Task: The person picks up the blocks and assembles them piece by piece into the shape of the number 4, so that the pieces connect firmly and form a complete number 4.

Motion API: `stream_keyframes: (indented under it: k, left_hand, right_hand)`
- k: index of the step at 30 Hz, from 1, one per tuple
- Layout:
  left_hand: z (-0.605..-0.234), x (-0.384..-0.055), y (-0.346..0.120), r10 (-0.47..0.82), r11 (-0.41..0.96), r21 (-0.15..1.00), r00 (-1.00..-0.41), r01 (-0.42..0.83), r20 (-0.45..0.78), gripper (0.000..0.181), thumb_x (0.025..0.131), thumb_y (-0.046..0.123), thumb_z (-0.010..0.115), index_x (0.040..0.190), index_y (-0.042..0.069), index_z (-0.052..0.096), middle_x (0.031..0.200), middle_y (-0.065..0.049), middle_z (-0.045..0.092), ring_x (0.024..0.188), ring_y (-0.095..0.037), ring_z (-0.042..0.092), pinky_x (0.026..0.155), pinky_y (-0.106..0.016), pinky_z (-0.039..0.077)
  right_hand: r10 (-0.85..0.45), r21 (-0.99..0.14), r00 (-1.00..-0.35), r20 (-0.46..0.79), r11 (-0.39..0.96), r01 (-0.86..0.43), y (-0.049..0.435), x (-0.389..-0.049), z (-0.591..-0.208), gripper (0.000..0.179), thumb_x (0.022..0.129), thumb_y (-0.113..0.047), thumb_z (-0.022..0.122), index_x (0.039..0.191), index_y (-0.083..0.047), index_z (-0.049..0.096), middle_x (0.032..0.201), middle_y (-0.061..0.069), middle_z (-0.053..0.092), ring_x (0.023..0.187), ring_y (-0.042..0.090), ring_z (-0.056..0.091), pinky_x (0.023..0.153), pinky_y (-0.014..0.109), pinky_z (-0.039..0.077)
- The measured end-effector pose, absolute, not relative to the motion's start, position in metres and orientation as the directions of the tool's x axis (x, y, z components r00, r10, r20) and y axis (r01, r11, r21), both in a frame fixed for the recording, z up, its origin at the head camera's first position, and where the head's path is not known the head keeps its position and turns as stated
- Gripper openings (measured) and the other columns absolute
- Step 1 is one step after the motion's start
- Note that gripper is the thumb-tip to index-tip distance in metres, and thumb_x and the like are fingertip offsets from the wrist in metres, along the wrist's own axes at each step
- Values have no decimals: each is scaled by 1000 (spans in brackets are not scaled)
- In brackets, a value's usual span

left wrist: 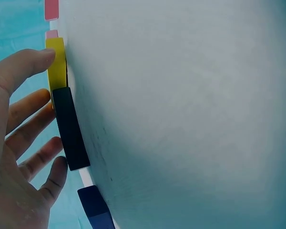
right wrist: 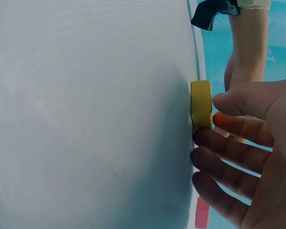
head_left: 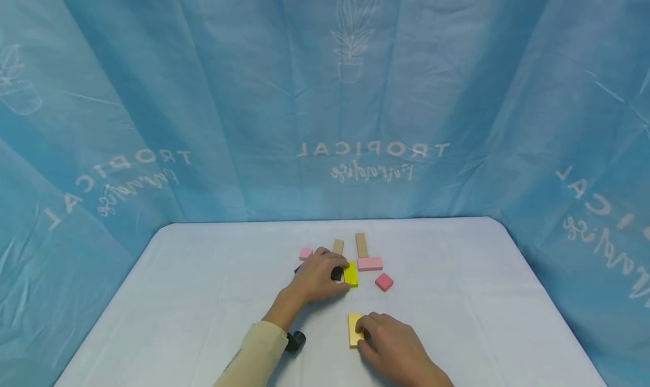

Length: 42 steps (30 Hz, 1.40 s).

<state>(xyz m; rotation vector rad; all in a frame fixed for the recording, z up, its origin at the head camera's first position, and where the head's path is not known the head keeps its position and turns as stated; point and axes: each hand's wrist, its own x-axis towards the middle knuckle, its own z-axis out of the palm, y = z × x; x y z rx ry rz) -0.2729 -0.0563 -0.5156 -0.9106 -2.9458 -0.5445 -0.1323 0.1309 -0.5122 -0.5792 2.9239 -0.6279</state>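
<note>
My left hand (head_left: 317,277) is at a bright yellow block (head_left: 351,274), thumb at its near end and fingers at its far end. In the left wrist view the thumb overlaps this yellow block (left wrist: 57,64), and the other fingers lie behind a black block (left wrist: 71,129). Closer to me, my right hand (head_left: 393,344) holds a paler yellow block (head_left: 354,330) by its right side with thumb and fingertips. The right wrist view shows that yellow block (right wrist: 201,104) flat on the white surface, its contact with the fingers partly hidden.
Beyond the hands lie a pink block (head_left: 369,263), a smaller pink block (head_left: 306,254), a red-pink block (head_left: 384,281) and two tan blocks, one (head_left: 361,245) longer in view. A dark blue block (left wrist: 96,207) sits near the black one. Blue curtains (head_left: 264,93) surround the white table (head_left: 203,297).
</note>
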Motion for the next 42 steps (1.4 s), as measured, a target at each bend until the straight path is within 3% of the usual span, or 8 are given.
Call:
stream_keyframes:
  k: [42]
  left_hand:
    - [-515, -271, -58, 565, 763, 313, -819, 566, 104, 46, 79, 47, 73, 118, 25, 69, 121, 12, 62, 113, -16, 47, 98, -40, 41]
  right_hand:
    - [-339, -389, -940, -43, 872, -297, 127, -130, -513, 19, 85, -34, 69, 99, -22, 65, 78, -17, 47, 69, 4, 44, 59, 27, 44]
